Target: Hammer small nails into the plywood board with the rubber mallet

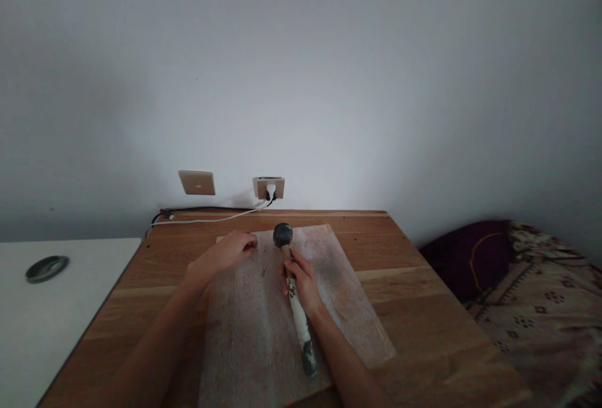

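My right hand (301, 277) is wrapped round the upper handle of a hammer (298, 319), close below its dark, round-faced head. The handle is worn, with flaking white paint and a dark green lower end that points towards me. Under it lies a thin, stained wooden board (244, 333). At the board's far left part, my left hand (237, 247) is closed with its fingers curled in; whatever they may hold is hidden. A few tiny bits too small to name lie on the board between my hands.
The board rests on a wooden table (404, 308) against the wall. A white surface (61, 326) on the left bears a dark oval dish (47, 268). Cables (211, 220) run along the table's back edge to a wall socket (270, 188). Patterned fabric (540, 308) lies right.
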`<control>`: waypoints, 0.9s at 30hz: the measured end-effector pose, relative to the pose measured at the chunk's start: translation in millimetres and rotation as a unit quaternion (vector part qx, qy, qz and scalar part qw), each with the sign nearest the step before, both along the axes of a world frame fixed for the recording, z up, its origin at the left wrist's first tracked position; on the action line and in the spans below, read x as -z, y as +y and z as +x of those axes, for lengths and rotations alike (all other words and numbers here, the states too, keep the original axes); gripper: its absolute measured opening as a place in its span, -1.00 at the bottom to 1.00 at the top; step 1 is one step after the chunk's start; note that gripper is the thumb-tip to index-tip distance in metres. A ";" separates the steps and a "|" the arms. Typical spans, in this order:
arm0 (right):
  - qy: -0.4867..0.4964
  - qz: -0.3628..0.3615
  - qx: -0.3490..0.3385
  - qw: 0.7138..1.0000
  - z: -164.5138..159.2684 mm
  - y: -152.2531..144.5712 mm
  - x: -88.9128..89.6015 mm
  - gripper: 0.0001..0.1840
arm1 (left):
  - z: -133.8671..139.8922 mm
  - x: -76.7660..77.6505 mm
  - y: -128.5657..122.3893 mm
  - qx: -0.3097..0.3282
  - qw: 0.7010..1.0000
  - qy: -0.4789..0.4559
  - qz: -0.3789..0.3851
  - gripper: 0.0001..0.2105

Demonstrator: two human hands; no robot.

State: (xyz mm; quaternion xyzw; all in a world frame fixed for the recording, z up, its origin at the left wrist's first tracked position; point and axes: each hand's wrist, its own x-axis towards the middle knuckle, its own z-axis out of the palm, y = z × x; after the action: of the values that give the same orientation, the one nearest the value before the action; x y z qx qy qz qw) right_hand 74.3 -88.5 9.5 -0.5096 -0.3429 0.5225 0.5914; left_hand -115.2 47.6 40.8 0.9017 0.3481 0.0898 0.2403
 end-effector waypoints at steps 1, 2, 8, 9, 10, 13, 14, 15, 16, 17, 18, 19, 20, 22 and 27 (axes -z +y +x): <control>0.000 0.000 0.000 1.000 0.0 0.0 0.1 -0.71 | 1.3 -0.3 -0.9 0.003 1.000 0.000 0.003 -0.81; 0.001 0.000 0.000 1.000 -0.1 -0.1 0.0 -0.72 | 2.5 -0.1 -1.4 0.007 1.000 -0.002 0.005 -0.81; 0.003 0.001 0.002 1.000 -0.8 0.0 -3.7 -0.71 | 8.3 10.3 2.6 0.034 0.999 -0.025 0.015 -0.83; 0.001 0.001 0.002 1.000 -0.8 0.0 -4.3 -0.72 | 8.6 12.7 3.5 0.037 0.999 -0.038 0.007 -0.82; 0.000 0.001 0.002 1.000 -0.9 0.0 -4.8 -0.72 | 8.7 14.9 4.2 0.038 0.998 -0.052 -0.005 -0.82; -0.003 -0.001 0.001 1.000 -0.9 -0.3 -5.7 -0.73 | 7.5 19.6 5.6 0.029 0.994 -0.097 -0.045 -0.78; -0.003 -0.001 0.000 1.000 -0.9 -0.5 -5.9 -0.73 | 6.7 20.5 5.9 0.020 0.992 -0.109 -0.058 -0.77; -0.002 0.000 -0.002 1.000 -0.9 -0.6 -5.9 -0.73 | 6.0 21.1 6.2 0.011 0.990 -0.118 -0.072 -0.76; -0.001 0.000 -0.003 1.000 -0.9 -0.7 -5.9 -0.72 | 5.3 21.7 6.6 0.002 0.988 -0.126 -0.086 -0.75; 0.000 0.001 -0.004 1.000 -0.9 -0.9 -5.8 -0.72 | 4.7 22.3 7.1 -0.005 0.986 -0.131 -0.101 -0.75; 0.002 0.001 -0.006 1.000 -1.0 -1.0 -5.5 -0.72 | 4.3 23.1 7.6 -0.009 0.984 -0.135 -0.112 -0.75; 0.003 0.001 -0.007 1.000 -1.0 -1.1 -5.0 -0.72 | 4.1 24.0 8.1 -0.011 0.983 -0.139 -0.119 -0.74; 0.003 0.001 -0.009 1.000 -1.0 -1.3 -4.3 -0.73 | 4.0 24.9 8.6 -0.013 0.982 -0.144 -0.122 -0.74; 0.005 0.001 -0.010 1.000 -1.0 -1.7 -2.6 -0.74 | 3.9 26.7 9.5 -0.012 0.981 -0.151 -0.124 -0.73; 0.054 -0.009 -0.034 0.998 -2.4 1.9 -4.0 -0.69 | 1.9 26.8 11.4 -0.010 0.979 -0.155 -0.130 -0.72</control>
State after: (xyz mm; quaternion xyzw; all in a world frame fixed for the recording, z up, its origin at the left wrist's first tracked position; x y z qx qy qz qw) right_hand 71.9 -86.6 13.5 -0.4740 -0.3233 0.5722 0.5860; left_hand -113.2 59.0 14.1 0.8343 0.3245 0.1853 0.4054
